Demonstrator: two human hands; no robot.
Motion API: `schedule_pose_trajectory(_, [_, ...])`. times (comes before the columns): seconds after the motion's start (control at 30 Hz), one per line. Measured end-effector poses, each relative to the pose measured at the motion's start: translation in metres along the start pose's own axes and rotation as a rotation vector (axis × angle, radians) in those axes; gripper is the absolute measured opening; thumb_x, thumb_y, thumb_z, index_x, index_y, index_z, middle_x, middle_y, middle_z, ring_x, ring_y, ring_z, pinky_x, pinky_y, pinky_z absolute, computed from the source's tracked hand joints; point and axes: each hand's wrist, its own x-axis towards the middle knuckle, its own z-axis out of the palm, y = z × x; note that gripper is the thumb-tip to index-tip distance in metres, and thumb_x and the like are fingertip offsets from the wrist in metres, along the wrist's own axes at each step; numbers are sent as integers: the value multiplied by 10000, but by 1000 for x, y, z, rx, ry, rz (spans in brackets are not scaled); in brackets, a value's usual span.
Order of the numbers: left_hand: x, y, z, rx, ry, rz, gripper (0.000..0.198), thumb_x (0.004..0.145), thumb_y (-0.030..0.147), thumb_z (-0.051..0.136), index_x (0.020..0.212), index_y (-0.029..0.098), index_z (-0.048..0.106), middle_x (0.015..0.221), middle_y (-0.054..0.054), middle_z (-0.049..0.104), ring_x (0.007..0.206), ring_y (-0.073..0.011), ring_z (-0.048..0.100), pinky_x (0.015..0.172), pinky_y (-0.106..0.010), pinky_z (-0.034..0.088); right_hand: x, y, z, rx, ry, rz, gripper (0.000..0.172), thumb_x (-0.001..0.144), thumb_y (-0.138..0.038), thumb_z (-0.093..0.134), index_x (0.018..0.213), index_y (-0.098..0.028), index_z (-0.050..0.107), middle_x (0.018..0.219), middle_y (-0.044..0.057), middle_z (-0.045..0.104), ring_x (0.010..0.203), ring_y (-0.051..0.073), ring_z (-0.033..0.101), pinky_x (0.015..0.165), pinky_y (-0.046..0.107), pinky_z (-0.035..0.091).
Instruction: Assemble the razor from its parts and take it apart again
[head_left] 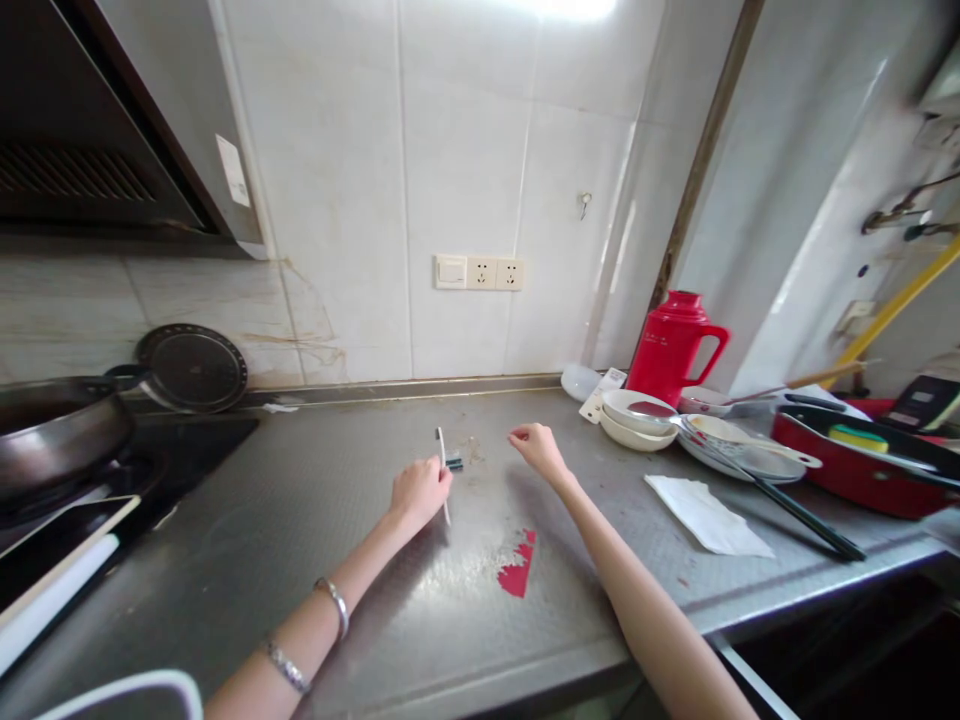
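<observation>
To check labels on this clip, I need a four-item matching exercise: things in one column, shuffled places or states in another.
1. left hand
2. right hand
3. thermos
4. red patch

A. upright, with a loop handle
B. ragged-edged, on the metal counter
C. gripping a slim white stick
D. fingertips bunched, nothing clearly held

Pairs: 1-C, 2-D, 3-A, 4-B

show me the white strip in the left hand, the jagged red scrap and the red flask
White strip (442,446): head view, its upper part, above the left hand (421,490).
Jagged red scrap (517,574): head view, its wider lower part.
Red flask (664,345): head view, middle of its body.
</observation>
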Motion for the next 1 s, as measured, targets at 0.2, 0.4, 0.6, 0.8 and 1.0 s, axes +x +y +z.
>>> schedule_pose_trajectory(0.2, [-8, 12, -5, -33, 20, 28, 306, 890, 338, 335, 872, 192, 603, 843, -77, 682, 810, -208, 643, 661, -268, 414, -24, -50, 34, 709, -300, 148, 323, 717, -343, 635, 952, -122, 658, 791, 68, 689, 595, 127, 618, 451, 191, 473])
schedule_pose_trajectory(0.4, [-16, 20, -5, -19, -20, 63, 267, 889, 309, 354, 979, 187, 573, 893, -95, 677, 850, -215, 640, 688, -282, 418, -43, -71, 47, 960, -397, 258, 336, 655, -308, 694, 942, -141, 639, 770, 39, 682, 650, 128, 628, 543, 201, 507])
schedule_pose_trajectory(0.6, [-18, 22, -3, -52, 8, 92, 295, 894, 380, 348, 955, 201, 575, 853, -73, 679, 815, -210, 643, 668, -275, 405, -41, -72, 46, 950, -359, 243, 311, 636, -267, 683, 920, -147, 644, 724, 16, 669, 588, 103, 591, 484, 167, 451])
schedule_pose_trajectory(0.8, [-19, 23, -6, -110, 12, 76, 358, 905, 406, 300, 876, 199, 591, 827, -58, 680, 797, -186, 636, 644, -248, 373, -17, -48, 15, 861, -251, 243, 285, 654, -265, 635, 911, -149, 674, 689, -3, 623, 571, 77, 533, 528, 179, 462])
schedule_pose_trajectory(1.0, [-14, 18, -2, -93, 15, 62, 349, 903, 356, 301, 850, 205, 610, 792, -53, 676, 771, -171, 629, 629, -235, 368, 10, 18, -23, 375, 28, 189, 255, 717, -294, 547, 824, -128, 707, 555, -4, 574, 527, 114, 529, 509, 192, 434])
